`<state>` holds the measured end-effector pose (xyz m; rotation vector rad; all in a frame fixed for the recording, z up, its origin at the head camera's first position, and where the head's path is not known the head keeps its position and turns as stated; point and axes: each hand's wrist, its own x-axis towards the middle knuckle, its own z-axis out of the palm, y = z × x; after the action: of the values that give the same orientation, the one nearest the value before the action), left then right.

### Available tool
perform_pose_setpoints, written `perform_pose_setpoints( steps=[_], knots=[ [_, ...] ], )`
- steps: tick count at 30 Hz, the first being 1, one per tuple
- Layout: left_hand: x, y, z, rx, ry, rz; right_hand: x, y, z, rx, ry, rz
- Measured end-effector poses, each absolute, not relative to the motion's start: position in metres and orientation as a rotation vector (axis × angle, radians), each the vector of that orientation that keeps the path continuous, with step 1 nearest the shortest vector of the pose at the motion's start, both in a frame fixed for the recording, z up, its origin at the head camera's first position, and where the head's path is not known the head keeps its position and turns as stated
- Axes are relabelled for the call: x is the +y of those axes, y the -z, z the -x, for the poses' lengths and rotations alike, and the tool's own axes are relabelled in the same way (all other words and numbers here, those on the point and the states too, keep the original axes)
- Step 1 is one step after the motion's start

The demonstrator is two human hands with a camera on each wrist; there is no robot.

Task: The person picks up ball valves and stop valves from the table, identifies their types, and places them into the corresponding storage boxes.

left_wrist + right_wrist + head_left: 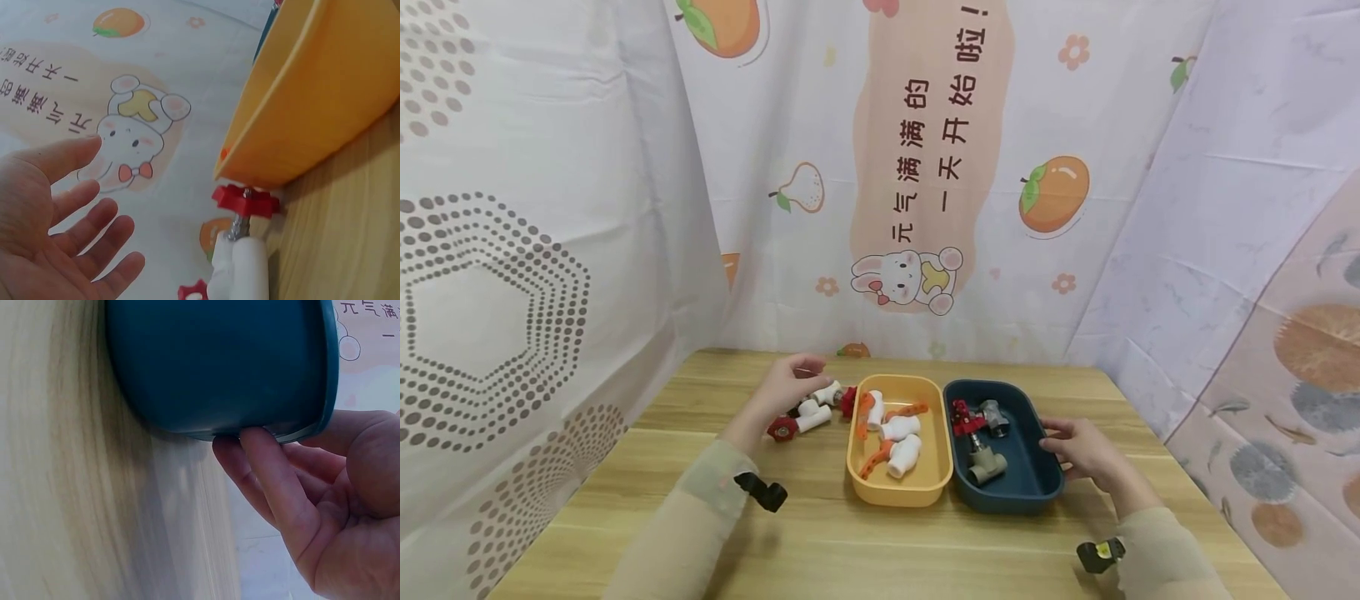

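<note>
The dark blue tray fills the top of the view, its rounded outer wall resting on the pale wooden surface; the right hand lies at its rim, fingers straight and touching the tray's lower edge; a printed backdrop shows behind the hand.

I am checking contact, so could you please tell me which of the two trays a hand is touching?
The dark blue tray: the right hand has its fingertips on its outer side. The yellow tray beside it is untouched.
</note>
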<state>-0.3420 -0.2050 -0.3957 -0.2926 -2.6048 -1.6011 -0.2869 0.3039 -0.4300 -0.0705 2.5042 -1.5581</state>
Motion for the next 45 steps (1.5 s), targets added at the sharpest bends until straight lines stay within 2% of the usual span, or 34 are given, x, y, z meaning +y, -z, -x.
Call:
perform_pose_setpoints(
  steps=[22,45],
  knots=[
    [-0.258,0.418,0.344,-2.705,1.495,0.207,0.305,0.428,0.286,2.510,1.530,0.083],
    [-0.271,0.443,0.344,-2.882,1.465,0.197,0.304,0.427,0.286,2.518,1.517,0.069]
  ],
)
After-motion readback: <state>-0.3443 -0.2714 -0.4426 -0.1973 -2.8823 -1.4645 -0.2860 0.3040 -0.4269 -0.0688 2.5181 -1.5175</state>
